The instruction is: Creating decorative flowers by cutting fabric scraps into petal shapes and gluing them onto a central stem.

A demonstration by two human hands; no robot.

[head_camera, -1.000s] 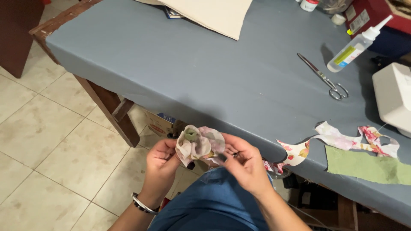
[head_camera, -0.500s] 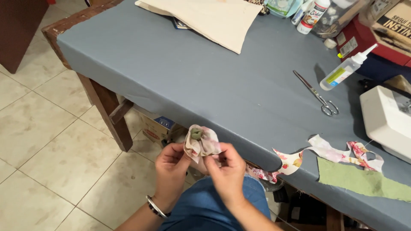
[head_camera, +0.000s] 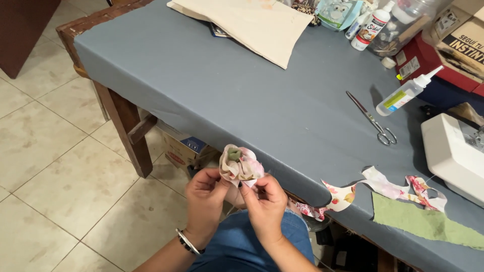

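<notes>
Raised slightly, both hands [head_camera: 237, 194] pinch what looks like a fabric flower [head_camera: 240, 165] between fingertips

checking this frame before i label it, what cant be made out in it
Head view only:
- Underside of the fabric flower: covered by the left hand and right hand, so its fastening is hidden.
- White sewing machine: cut off by the right edge.
- Floral fabric strip: its lower end hangs past the table edge, partly behind the right hand.
- Items in the top right corner: crowded together and cut off by the top edge.

1 head camera looks steeply down, close over the table [head_camera: 242, 100] edge.
</notes>
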